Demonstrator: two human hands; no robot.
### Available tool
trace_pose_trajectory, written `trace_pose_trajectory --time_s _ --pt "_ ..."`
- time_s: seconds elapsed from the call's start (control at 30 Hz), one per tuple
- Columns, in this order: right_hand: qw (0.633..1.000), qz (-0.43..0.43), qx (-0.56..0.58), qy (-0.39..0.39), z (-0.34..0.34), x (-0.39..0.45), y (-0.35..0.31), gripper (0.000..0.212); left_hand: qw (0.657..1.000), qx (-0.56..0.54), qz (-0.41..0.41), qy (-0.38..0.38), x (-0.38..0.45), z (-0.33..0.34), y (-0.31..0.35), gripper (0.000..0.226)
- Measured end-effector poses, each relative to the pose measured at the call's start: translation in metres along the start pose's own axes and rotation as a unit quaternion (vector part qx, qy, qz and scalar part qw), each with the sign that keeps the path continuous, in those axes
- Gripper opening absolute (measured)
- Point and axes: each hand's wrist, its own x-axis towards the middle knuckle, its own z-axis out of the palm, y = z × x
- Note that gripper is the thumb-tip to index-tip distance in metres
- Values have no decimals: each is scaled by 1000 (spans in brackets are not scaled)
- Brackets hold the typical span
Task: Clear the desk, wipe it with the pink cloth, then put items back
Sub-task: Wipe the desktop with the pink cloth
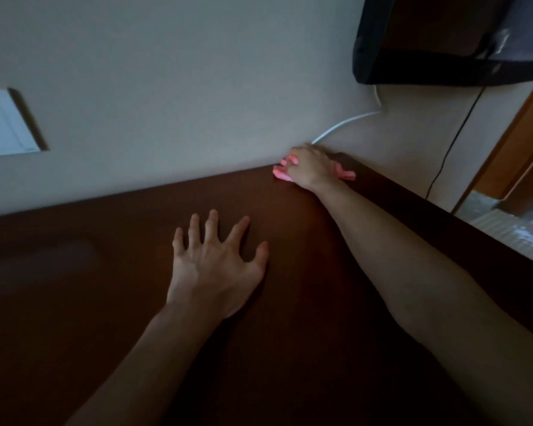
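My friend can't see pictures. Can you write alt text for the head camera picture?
A right hand presses a pink cloth on the far corner of a dark desk by the wall, while the left hand rests flat, fingers spread.

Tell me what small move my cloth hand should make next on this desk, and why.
Probably draw the right hand and the pink cloth back toward you along the desk. The cloth sits at the far right corner against the wall, with bare desktop in front of it, and the left hand is spread flat, bracing.
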Motion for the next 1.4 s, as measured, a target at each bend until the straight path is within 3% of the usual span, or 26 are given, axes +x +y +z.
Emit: trace_pose_trajectory --time_s 0.13,0.27,0.47,0.63,0.7,0.87,1.1,1.27,1.4 --pt "996 -89 20 -23 -18 -63 -22 36 1000 -15 -8 13 -2 0 -1 72" --pt "988 -150 38 -12 -44 -178 -31 18 992 -57 -8 111 -29 -8 2 68" --pt "971 -225 78 -25 -99 -359 -38 19 998 -55 12 21 -154 -21 29 76" --pt "944 -310 106 -41 -137 -469 -32 24 998 -19 23 54 -274 0 22 68" --pt "952 -281 106 -55 -138 -470 -22 25 999 -8 24 47 -290 5 16 68" --pt "996 -76 41 -12 -132 -419 -31 24 999 -8 35 21 -298 -2 17 67" --pt "973 -217 67 -28 -116 -427 -44 27 992 43 64 95 -231 -32 -13 60" --pt "984 -177 35 8 -76 -317 -56 18 996 84 10 21 -122 -35 -44 76" --pt "994 -109 12 -8 -41 -197 -62 24 999 30 -4 -25 -74 -17 -62 78"
